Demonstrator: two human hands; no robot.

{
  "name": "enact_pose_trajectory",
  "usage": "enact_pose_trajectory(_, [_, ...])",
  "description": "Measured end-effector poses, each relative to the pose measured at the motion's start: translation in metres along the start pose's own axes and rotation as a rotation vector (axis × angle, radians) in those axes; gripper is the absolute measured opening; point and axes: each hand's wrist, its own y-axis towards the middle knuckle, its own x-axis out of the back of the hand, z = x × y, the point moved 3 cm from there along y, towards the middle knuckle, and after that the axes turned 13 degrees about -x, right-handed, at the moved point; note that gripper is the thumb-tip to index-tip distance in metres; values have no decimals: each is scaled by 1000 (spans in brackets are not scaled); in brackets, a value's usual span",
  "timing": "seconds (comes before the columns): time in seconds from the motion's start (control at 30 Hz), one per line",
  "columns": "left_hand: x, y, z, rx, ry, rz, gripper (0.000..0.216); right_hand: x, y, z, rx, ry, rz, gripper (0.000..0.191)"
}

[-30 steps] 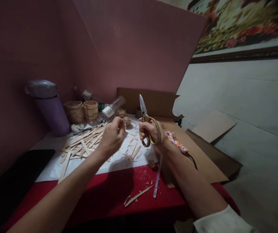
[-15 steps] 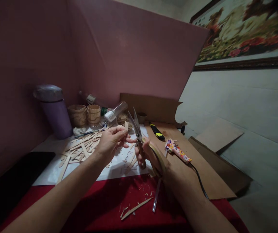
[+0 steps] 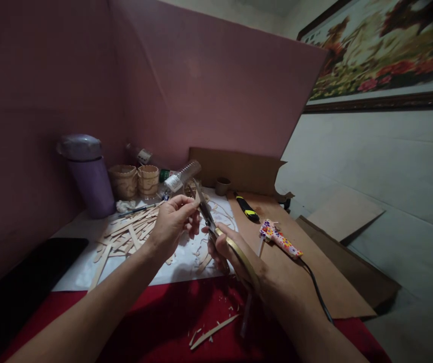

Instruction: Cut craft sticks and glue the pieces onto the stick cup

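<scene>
My left hand [image 3: 176, 219] pinches a small piece of wooden craft stick [image 3: 197, 195] between thumb and fingertips. Around the gold handles of a pair of scissors [image 3: 207, 214] my right hand [image 3: 229, 247] is closed. The blades point up and away, partly apart, and meet the stick piece at my left fingertips; whether they bite into it I cannot tell. Below and left of my left hand, a pile of flat wooden craft sticks [image 3: 125, 234] lies on white paper [image 3: 72, 267]. A cut stick [image 3: 214, 331] and small shavings lie on the red cloth [image 3: 156, 322].
Right of my hands, a flower-patterned glue gun [image 3: 280, 239] with a black cord and a utility knife [image 3: 246, 206] rest on cardboard [image 3: 314, 282]. Behind are a purple tumbler [image 3: 91, 186], two carved-looking cups [image 3: 148, 181], plastic bottles [image 3: 180, 179] and a small pot [image 3: 223, 186].
The scissors have moved left, to the piece in my left hand, and their blades have closed somewhat. My left fingers have curled in more. The view has shifted slightly.
</scene>
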Motion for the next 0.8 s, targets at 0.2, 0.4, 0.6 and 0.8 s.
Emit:
enact_pose_trajectory(0.2, [-1,-1,-2,-9,7,26,30,1,5,-7,29,-40,-9,72])
enact_pose_trajectory(0.4, [-2,-2,-4,-10,19,51,25,4,4,-5,54,-89,-15,75])
enact_pose_trajectory(0.6, [-1,-1,-2,-32,65,49,27,1,4,-5,53,-28,-34,81])
enact_pose_trajectory(0.8, [0,0,1,-20,74,91,27,-7,3,-9,27,59,-51,76])
